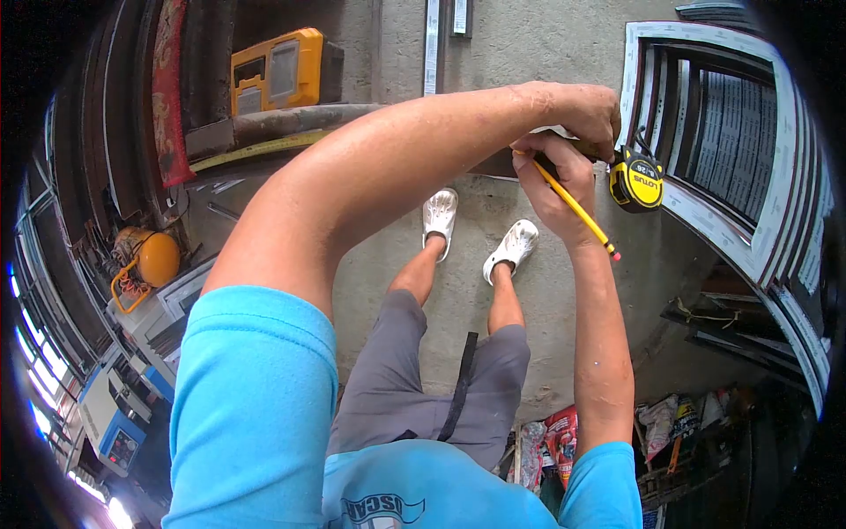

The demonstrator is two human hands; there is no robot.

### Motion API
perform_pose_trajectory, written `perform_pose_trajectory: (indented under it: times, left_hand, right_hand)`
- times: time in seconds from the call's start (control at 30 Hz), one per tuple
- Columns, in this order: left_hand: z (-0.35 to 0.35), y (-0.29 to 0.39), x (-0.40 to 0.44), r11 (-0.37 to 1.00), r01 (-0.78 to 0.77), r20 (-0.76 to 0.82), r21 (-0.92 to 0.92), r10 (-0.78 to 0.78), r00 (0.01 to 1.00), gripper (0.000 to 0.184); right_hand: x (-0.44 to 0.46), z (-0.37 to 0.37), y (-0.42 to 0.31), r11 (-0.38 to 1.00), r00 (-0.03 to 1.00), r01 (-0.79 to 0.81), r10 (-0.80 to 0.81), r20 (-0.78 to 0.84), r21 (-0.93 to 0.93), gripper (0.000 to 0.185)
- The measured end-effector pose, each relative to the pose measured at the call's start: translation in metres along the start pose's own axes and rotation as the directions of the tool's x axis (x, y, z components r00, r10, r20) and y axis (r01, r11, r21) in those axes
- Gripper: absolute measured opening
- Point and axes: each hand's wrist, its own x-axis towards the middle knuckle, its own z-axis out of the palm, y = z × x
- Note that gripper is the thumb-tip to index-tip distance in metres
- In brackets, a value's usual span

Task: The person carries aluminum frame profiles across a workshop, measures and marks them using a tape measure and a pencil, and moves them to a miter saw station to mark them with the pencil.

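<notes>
Tape (636, 181) hangs just right of the left hand (583, 115), the nearer one, its fingers curled; I cannot tell their hold. Right hand (577, 183) pinches a pencil (575, 209), long axis slanting back rightward.

Tape measure (636, 181) right of pencil (575, 208), frames (783, 132) farther right

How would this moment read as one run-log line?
right hand: holding pencil | left hand: at tape measure, grip unclear | arms: left crossing over toward right | feet: in white clogs
</notes>
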Motion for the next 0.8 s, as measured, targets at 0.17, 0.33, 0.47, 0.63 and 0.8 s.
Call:
perform_pose_trajectory:
  times: [0.17, 0.33, 0.47, 0.63, 0.8]
  left_hand:
    - [0.004, -0.002, -0.003, 0.998, 0.043, -0.033, -0.046, -0.044, 0.998, 0.029]
    - [0.008, -0.001, -0.003, 0.983, 0.137, -0.049, -0.122, -0.144, 0.988, 0.029]
    - [0.008, -0.001, -0.005, 0.98, 0.148, -0.05, -0.13, -0.155, 0.987, 0.029]
    - [0.01, -0.005, -0.011, 0.975, 0.109, -0.062, -0.196, -0.123, 0.99, 0.029]
    - [0.012, -0.002, -0.011, 0.973, 0.161, -0.074, -0.167, -0.175, 0.982, 0.029]
  right_hand:
    - [0.003, 0.004, 0.01, 1.0, 0.998, 0.004, -0.004, -0.06, 0.012, 0.015]
    - [0.002, 0.003, 0.005, 1.0, 0.998, -0.024, 0.025, -0.058, 0.004, 0.011]
    - [0.001, 0.005, 0.004, 0.999, 0.998, 0.0, -0.003, -0.057, -0.045, 0.01]
    - [-0.001, 0.004, -0.004, 0.99, 0.993, 0.067, -0.078, -0.085, -0.121, 0.012]
    - [-0.003, 0.008, 0.006, 0.978, 0.983, 0.143, -0.159, -0.095, -0.155, 0.014]
